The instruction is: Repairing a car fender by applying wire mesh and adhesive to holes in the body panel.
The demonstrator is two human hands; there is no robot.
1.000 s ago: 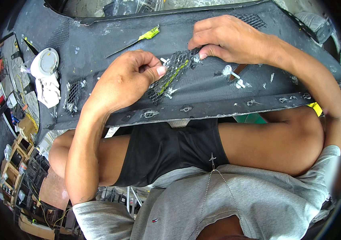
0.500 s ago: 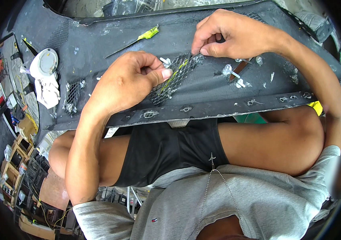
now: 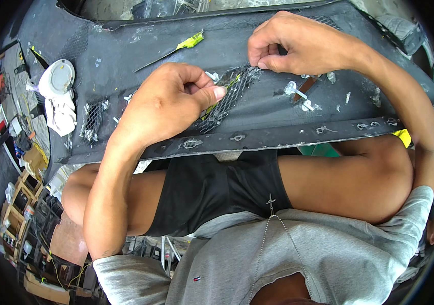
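Black mesh strip (image 3: 236, 95) lies aslant on a dark, scuffed panel (image 3: 120, 43), between the two hands of a seated person whose bare thighs (image 3: 349, 175) show beyond the panel's near edge. The right hand (image 3: 289, 47) has thumb and forefinger closed in a fine pinch at the strip's far end, its other fingers curled, seemingly to control that corner without covering the weave. The left hand (image 3: 168, 99) sits partly closed along the near side, thumb laid over the mesh, probably steadying it; whether the forefinger grips an edge is hidden. A yellow-green streak (image 3: 210, 109) shows along the strip. Just beside the left fingertips, a white peg (image 3: 212, 76) juts up, an apparent obstacle to the hand. Beyond, a slim blade tool with a yellow-green handle (image 3: 191, 41) lies apart from both hands, perhaps set there to stay within reach. To the right, more white pegs (image 3: 300, 93) stand by a brown strip (image 3: 306, 87); to the left are another mesh patch (image 3: 94, 118), a white tub with a grey lid (image 3: 61, 79) and a crumpled white cloth (image 3: 62, 116).
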